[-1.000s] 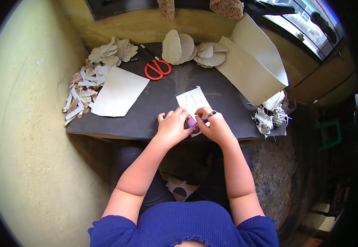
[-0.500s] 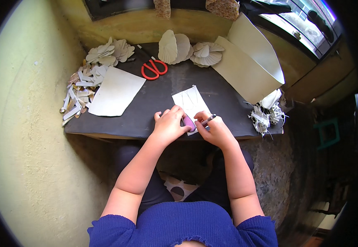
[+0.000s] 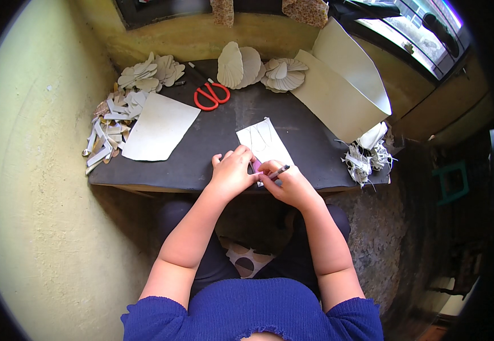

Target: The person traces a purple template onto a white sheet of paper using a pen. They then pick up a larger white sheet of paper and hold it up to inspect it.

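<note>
Card [image 3: 276, 149] under our grip: L hand [image 3: 233, 170] pins template [image 3: 256, 165], R hand [image 3: 293, 186] holds pen [image 3: 280, 171]; if L pressure slackens, template prob. skids on us.

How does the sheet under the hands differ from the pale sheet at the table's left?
Size: the small sheet is narrower than the left sheet. Marks: the small sheet bears curved dark lines; the left sheet shows none. Contact: the left hand and right hand are over the small sheet; neither touches the left sheet. Both are pale and lie on the dark table.
</note>
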The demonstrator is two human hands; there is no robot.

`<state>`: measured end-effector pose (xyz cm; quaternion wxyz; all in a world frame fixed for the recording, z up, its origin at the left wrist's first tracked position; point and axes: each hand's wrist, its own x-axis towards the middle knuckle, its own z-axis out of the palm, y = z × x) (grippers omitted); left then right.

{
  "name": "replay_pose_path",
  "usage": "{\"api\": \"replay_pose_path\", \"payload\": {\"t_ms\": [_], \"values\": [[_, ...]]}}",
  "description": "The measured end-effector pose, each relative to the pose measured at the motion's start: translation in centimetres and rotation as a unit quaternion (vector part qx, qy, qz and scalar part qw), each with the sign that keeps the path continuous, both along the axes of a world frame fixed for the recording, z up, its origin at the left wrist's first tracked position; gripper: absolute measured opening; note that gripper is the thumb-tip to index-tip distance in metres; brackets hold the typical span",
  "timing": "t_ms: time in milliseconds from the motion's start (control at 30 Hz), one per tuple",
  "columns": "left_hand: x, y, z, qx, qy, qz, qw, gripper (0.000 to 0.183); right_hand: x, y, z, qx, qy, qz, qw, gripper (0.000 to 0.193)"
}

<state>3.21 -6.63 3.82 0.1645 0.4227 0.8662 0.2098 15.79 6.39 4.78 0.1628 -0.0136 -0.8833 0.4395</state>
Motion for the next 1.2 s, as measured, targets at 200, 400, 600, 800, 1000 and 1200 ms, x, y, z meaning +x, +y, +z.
{"api": "replay_pose_path", "payload": {"t_ms": [200, 400, 600, 800, 1000, 1200], "values": [[0.01, 0.02, -0.1, 0.0, 0.002, 0.001, 1.0, 0.039, 0.04, 0.12, 0.01, 0.006, 0.001, -0.013, 1.0, 0.01], [0.08, 0.02, 0.03, -0.001, 0.004, 0.002, 1.0, 0.039, 0.25, 0.63, 0.0, 0.007, -0.008, -0.025, 1.0, 0.01], [-0.15, 0.06, -0.2, -0.007, 0.002, -0.004, 1.0, 0.038, -0.02, -0.12, 0.34, 0.014, 0.004, -0.001, 1.0, 0.01], [-0.24, 0.06, -0.27, -0.01, 0.0, -0.005, 1.0, 0.038, 0.2, 0.25, 0.21, 0.027, 0.001, -0.018, 0.999, 0.01], [-0.33, -0.08, -0.39, -0.004, 0.008, -0.014, 1.0, 0.04, 0.22, 0.43, 0.21, 0.016, -0.003, -0.008, 1.0, 0.011], [-0.4, -0.13, -0.34, 0.001, 0.001, -0.022, 1.0, 0.04, -0.21, -0.21, 0.27, 0.022, -0.003, 0.007, 1.0, 0.012]]}}
